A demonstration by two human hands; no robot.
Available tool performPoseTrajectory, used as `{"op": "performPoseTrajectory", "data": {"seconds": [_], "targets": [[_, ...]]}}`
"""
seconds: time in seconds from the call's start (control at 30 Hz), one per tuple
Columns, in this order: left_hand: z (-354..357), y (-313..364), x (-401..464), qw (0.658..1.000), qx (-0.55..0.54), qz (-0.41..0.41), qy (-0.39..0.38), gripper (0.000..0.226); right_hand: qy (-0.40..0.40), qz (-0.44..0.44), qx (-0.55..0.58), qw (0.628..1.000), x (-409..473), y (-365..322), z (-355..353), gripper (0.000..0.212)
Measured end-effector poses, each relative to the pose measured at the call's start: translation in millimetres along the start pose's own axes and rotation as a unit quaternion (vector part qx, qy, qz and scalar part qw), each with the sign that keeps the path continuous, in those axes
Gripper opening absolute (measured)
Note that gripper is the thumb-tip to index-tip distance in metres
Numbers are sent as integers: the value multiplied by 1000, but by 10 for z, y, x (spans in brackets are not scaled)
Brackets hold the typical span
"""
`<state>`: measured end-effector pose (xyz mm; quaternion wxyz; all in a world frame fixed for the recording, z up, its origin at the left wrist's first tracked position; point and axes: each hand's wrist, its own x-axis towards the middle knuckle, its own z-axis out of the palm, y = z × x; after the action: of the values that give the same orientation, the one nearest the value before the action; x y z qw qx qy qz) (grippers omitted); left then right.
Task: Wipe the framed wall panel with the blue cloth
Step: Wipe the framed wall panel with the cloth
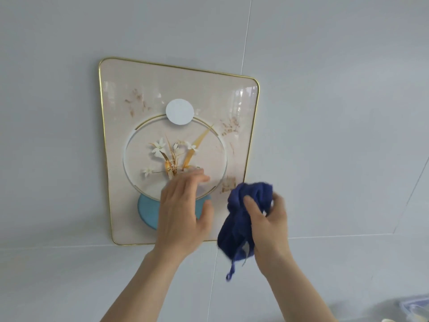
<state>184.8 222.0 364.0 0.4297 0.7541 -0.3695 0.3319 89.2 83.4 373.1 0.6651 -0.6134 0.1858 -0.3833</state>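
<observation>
The framed wall panel hangs on a pale grey wall; it is cream with a thin gold rim, a flower picture inside a ring, a white disc above and a teal disc below. My left hand is raised in front of its lower middle, fingers apart and blurred, holding nothing; whether it touches the glass I cannot tell. My right hand grips the bunched dark blue cloth just off the panel's lower right corner, with loose threads hanging down.
The grey wall has thin panel seams running across it. At the bottom right corner a clear plastic container shows partly.
</observation>
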Motion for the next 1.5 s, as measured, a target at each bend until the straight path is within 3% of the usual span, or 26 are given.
{"op": "performPoseTrajectory", "data": {"seconds": [0.1,0.2,0.37,0.47,0.57,0.63,0.77,0.93,1.13,1.37,1.5], "targets": [[56,-82,237,988,130,84,20,53,70,-209,-65,973,163,-94,123,41],[183,-192,370,973,204,105,-2,60,81,-361,-140,919,366,-55,253,42],[311,-404,424,967,223,124,12,59,33,-510,-323,797,641,406,348,43],[352,-467,445,962,230,141,37,59,-19,-541,-338,769,698,661,283,34],[416,-489,460,957,244,142,67,59,-55,-554,-351,753,701,821,212,49],[455,-503,462,953,254,145,84,60,-59,-555,-357,749,684,944,178,47],[473,-525,468,946,269,151,100,60,-18,-579,-374,724,751,1065,149,29],[468,-527,466,943,274,156,102,61,-19,-594,-397,699,875,923,90,52],[472,-512,456,945,272,150,104,61,95,-593,-311,737,1033,331,313,37],[460,-492,455,946,271,147,100,61,144,-607,-322,712,1026,342,360,38],[447,-483,452,947,268,147,98,60,125,-602,-357,703,972,461,263,43]]}}
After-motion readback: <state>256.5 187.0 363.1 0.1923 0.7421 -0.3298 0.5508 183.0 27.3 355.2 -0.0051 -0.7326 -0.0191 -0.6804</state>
